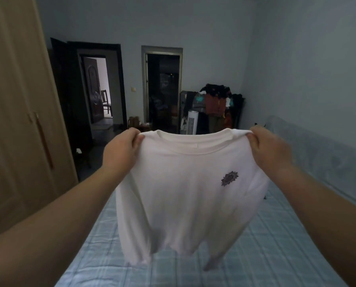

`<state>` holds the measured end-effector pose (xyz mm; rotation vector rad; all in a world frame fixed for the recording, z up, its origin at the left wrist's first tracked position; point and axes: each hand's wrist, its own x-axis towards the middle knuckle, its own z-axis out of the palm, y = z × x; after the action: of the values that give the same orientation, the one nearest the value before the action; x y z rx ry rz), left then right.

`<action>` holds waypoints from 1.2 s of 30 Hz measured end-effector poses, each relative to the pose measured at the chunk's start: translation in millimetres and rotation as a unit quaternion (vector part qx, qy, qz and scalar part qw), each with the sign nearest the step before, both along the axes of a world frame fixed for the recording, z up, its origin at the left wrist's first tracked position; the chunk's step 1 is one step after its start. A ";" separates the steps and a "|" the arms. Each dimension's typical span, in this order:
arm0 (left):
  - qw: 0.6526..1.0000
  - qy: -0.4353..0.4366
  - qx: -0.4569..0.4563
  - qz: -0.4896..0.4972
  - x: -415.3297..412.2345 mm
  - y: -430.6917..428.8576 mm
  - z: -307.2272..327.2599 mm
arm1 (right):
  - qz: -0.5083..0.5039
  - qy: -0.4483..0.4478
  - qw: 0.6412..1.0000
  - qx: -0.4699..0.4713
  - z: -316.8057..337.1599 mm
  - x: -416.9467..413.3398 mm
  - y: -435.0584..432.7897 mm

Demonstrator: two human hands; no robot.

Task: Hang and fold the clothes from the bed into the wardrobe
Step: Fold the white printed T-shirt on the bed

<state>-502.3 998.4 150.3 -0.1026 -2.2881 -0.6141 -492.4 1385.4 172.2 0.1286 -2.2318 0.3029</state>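
A white long-sleeved sweatshirt [185, 199] with a small dark emblem on its chest hangs spread out in the air above the bed [276, 245]. My left hand [122, 151] grips its left shoulder and my right hand [270, 148] grips its right shoulder, both at collar height. The sleeves and hem dangle just over the pale blue checked sheet. The wooden wardrobe [17, 125] stands at the left with its doors closed.
Two dark doorways [102, 92] open in the far wall. A rack piled with clothes [218, 104] and a white tower heater [192, 122] stand in the far right corner. A grey wall runs along the bed's right side.
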 end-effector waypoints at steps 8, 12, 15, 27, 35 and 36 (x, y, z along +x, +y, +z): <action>0.992 0.073 -0.102 -0.007 30.6 -11.1 -3.4 | 0.001 0.090 0.993 0.079 -7.0 30.6 14.2; 0.986 0.086 -0.141 -0.005 32.7 -9.4 -2.9 | 0.005 0.128 0.981 0.149 -12.1 29.2 32.7; 0.981 0.081 -0.173 -0.023 24.4 -6.4 -3.7 | 0.007 0.132 0.974 0.182 -19.4 16.5 50.3; 0.970 -0.068 -0.217 -0.085 -94.2 34.8 -133.3 | 0.040 -0.106 0.980 0.162 -149.5 -104.7 84.8; 0.947 -0.237 -0.206 -0.064 -233.1 76.1 -269.7 | 0.050 -0.338 0.927 0.151 -295.9 -264.6 102.4; 0.942 -0.257 -0.206 -0.060 -257.9 80.3 -291.7 | 0.056 -0.355 0.922 0.146 -318.0 -291.2 104.6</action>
<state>-760.3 1078.7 -141.4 -0.3162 -2.9123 -0.2193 -783.6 1490.0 -145.8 0.3531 -2.9937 0.0701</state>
